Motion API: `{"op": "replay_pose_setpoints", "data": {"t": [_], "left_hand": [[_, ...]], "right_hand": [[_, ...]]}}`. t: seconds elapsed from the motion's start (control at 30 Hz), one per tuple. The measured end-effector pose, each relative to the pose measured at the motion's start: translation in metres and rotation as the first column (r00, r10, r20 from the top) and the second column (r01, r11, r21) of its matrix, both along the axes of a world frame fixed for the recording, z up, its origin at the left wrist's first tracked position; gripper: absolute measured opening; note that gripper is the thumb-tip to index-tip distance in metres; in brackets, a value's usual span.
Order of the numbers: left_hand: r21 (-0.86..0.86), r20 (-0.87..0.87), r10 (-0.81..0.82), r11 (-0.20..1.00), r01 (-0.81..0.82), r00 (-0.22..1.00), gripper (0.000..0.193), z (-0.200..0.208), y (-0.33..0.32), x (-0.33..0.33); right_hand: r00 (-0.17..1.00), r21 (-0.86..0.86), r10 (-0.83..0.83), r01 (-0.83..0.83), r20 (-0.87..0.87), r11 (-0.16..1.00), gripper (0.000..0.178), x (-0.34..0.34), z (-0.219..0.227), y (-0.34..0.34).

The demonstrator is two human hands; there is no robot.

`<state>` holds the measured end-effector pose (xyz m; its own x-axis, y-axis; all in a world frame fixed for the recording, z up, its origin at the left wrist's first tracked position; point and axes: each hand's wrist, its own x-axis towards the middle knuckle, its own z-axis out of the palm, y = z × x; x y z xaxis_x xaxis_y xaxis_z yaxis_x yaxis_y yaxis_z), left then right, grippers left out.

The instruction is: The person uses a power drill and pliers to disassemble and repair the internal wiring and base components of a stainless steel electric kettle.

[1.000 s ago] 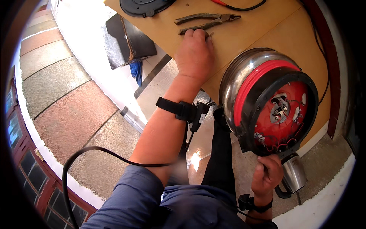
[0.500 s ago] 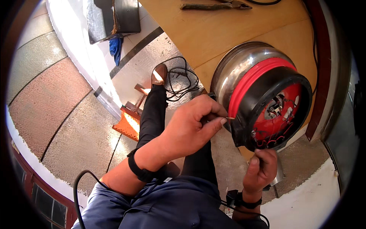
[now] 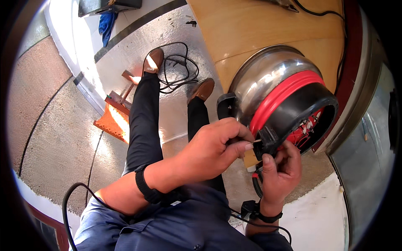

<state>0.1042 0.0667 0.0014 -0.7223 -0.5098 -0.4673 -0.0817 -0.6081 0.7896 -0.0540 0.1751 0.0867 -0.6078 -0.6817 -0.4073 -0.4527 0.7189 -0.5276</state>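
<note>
A round metal pot (image 3: 268, 75) with a red band (image 3: 289, 88) and a black base (image 3: 305, 104) lies tipped on its side at the table's edge. Red wires (image 3: 302, 131) show inside the base's open underside. My left hand (image 3: 217, 146) is closed, thumb and forefinger pinching a small thin piece against a black block (image 3: 267, 138) that juts from the base. What that piece is, I cannot make out. My right hand (image 3: 282, 171) grips the same black block from below, thumb on its near side and fingers curled behind. A black side handle (image 3: 226, 105) sticks out from the pot's left.
The wooden table (image 3: 251, 25) carries pliers (image 3: 287, 5), partly cut off at the top, and a black cable (image 3: 320, 13). On the floor lie a coiled black cord (image 3: 182, 67), an orange-and-brown object (image 3: 113, 117) and a blue cloth (image 3: 107, 27) beside a dark box (image 3: 109, 6).
The pot has been turned, so less of its open underside shows and the black block faces me. My right hand has moved up onto that block. The whole view has shifted.
</note>
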Motion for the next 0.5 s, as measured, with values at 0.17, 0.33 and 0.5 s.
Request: {"op": "replay_pose_setpoints", "data": {"t": [0.17,0.33,0.5], "left_hand": [[0.005,-0.036,0.121,0.993,-0.121,0.992,0.008,-0.008,0.02,-0.005],[-0.05,-0.077,0.209,0.976,-0.214,0.975,0.007,-0.017,0.031,-0.009],[-0.077,-0.118,0.269,0.957,-0.279,0.956,0.006,-0.021,0.037,-0.014]], "right_hand": [[0.998,-0.052,-0.046,0.048,0.036,0.997,0.048,-0.003,-0.005,0.002],[0.992,-0.103,-0.068,0.079,0.108,0.992,0.044,-0.003,-0.007,-0.002],[0.989,-0.126,-0.072,0.089,0.13,0.988,0.043,-0.004,-0.007,-0.002]]}}
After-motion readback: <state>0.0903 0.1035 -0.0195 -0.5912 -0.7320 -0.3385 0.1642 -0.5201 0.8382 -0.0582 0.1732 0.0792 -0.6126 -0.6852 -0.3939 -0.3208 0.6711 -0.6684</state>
